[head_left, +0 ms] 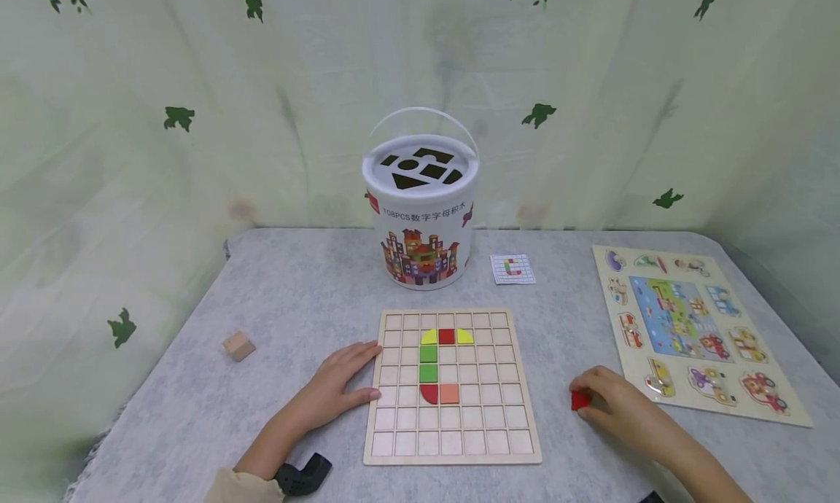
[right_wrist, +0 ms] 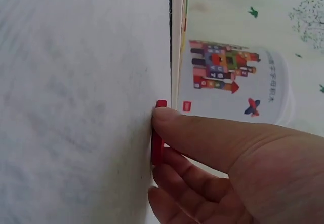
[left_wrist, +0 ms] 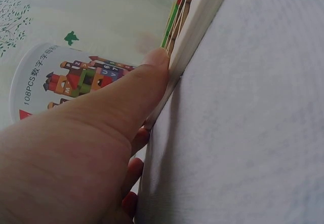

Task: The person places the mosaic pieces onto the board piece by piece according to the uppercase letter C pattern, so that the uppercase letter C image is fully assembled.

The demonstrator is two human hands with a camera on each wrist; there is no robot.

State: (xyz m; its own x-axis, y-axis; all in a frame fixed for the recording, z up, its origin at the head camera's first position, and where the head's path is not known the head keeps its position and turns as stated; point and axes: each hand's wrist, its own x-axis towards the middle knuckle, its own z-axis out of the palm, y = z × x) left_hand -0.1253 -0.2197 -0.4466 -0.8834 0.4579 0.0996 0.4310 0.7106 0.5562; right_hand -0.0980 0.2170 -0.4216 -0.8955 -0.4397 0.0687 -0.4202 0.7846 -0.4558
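A wooden grid board [head_left: 472, 441] lies flat on the table, with coloured tiles forming a C-like shape. Its upper row runs yellow, red [head_left: 446, 336], yellow; two green tiles [head_left: 429, 353] go down the left side. Below them are a red rounded tile [head_left: 429, 394] and an orange tile [head_left: 449, 394]. My left hand [head_left: 335, 386] rests at the board's left edge, its thumb [left_wrist: 157, 59] against the side in the left wrist view. To the right of the board, my right hand [head_left: 613, 404] pinches a red tile [right_wrist: 158, 150] between thumb and fingers, close over the tabletop.
Behind the board stands a white bucket [head_left: 423, 211] with shaped holes in its lid. A small pattern card [head_left: 525, 275] lies beside it. A picture puzzle board [head_left: 610, 270] occupies the right side, near my right hand. A wooden block [head_left: 239, 345] sits at left.
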